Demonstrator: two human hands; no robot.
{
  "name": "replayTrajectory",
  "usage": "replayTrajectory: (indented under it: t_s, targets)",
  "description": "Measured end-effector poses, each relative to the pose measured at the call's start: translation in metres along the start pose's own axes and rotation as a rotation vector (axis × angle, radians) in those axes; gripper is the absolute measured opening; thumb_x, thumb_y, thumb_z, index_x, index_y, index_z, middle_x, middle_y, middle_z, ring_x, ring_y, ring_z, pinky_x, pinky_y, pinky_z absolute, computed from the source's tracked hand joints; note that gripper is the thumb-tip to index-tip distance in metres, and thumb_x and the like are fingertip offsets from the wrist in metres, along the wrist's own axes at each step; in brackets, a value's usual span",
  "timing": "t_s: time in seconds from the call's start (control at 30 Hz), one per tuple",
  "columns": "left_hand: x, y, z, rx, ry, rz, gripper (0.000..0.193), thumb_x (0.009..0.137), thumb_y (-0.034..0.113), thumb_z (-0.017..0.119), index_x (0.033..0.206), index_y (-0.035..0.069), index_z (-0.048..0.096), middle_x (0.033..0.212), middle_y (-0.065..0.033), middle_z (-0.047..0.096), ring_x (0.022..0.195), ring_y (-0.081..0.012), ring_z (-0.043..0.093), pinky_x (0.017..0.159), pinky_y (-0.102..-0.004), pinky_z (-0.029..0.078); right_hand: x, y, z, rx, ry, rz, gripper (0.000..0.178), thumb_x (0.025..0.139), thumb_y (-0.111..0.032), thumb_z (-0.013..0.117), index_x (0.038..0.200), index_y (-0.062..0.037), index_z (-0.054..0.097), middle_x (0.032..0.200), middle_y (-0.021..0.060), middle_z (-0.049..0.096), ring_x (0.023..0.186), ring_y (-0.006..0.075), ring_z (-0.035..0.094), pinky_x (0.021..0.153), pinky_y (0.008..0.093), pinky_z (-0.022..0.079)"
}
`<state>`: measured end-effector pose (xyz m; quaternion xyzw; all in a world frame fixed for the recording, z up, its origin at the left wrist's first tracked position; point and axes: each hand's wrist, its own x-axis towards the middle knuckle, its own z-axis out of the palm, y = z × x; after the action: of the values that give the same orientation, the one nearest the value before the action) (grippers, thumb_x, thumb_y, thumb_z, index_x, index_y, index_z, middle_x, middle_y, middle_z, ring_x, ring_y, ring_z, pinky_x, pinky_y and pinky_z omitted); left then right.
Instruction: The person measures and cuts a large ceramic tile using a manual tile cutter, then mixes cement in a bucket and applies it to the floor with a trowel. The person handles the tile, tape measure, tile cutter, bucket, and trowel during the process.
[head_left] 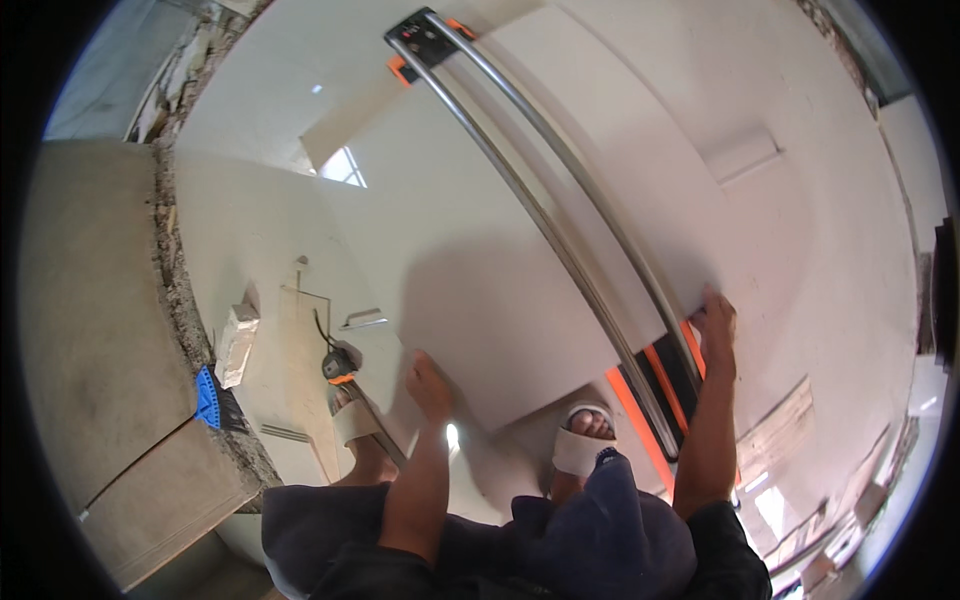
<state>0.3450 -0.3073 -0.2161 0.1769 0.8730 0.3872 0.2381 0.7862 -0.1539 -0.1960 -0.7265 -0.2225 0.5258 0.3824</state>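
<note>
A large pale tile (pixel 515 345) lies under the twin metal rails of a tile cutter (pixel 535 205), which runs from the far middle toward my right side. The cutter has a black and orange end at the far side and orange strips on its near base. My left hand (pixel 430 388) is closed on the tile's near left edge. At the tile's right edge, beside the rails and the orange strip, my right hand (pixel 716 325) has its fingers curled round the edge; the fingertips are partly hidden.
A black and orange tape measure (pixel 339 364) lies on the floor left of my left hand. Farther left are a small whitish block (pixel 237 345) and a blue plastic piece (pixel 207 398) by a rough floor edge. My sandaled foot (pixel 585 440) stands near the cutter. A wooden offcut (pixel 778 420) lies at right.
</note>
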Motion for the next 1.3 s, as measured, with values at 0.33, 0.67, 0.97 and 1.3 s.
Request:
replayTrajectory:
  t_s: [0.33,0.67,0.97,1.3]
  targets:
    - [0.007,0.02,-0.007,0.141,0.042,-0.185,0.058,0.09,0.051,0.047,0.103,-0.005,0.055,0.091,-0.0146,0.058,0.08,-0.0255,0.053,0.078,-0.0379,0.043,-0.089,-0.06,-0.141,-0.814,-0.293,-0.159,0.044,0.089,-0.027,0.058,0.123,-0.0018,0.052,0.123,0.013,0.058,0.115,0.0239,0.053,0.097,0.0342,0.04]
    - [0.042,0.043,0.002,0.234,0.017,0.409,0.045,0.09,0.039,0.052,0.114,0.001,0.052,0.119,-0.0178,0.05,0.112,-0.033,0.049,0.093,-0.0418,0.04,-0.328,0.044,-0.321,-1.01,-0.209,0.62,0.084,0.067,-0.034,0.081,0.136,-0.0075,0.04,0.131,0.015,0.049,0.119,0.027,0.048,0.098,0.0376,0.04]
    - [-0.063,0.056,0.063,0.28,-0.367,1.301,0.026,0.083,0.026,0.063,0.101,0.009,0.055,0.113,-0.0095,0.056,0.113,-0.0303,0.05,0.093,-0.0478,0.036,-0.342,-0.009,-0.239,-1.269,0.05,0.211,0.031,0.074,-0.025,0.073,0.093,-0.0054,0.057,0.08,0.0105,0.061,0.073,0.027,0.06,0.066,0.0378,0.046]
    - [-0.175,0.065,0.11,0.315,-0.621,1.236,0.057,0.074,0.044,0.071,0.118,0.013,0.052,0.13,-0.0109,0.044,0.125,-0.0351,0.039,0.1,-0.0645,0.023,-0.296,-0.096,-0.156,-1.131,-0.317,-0.098,0.055,0.074,-0.017,0.071,0.122,-0.0044,0.046,0.085,0.014,0.062,0.075,0.0274,0.061,0.072,0.0352,0.048]
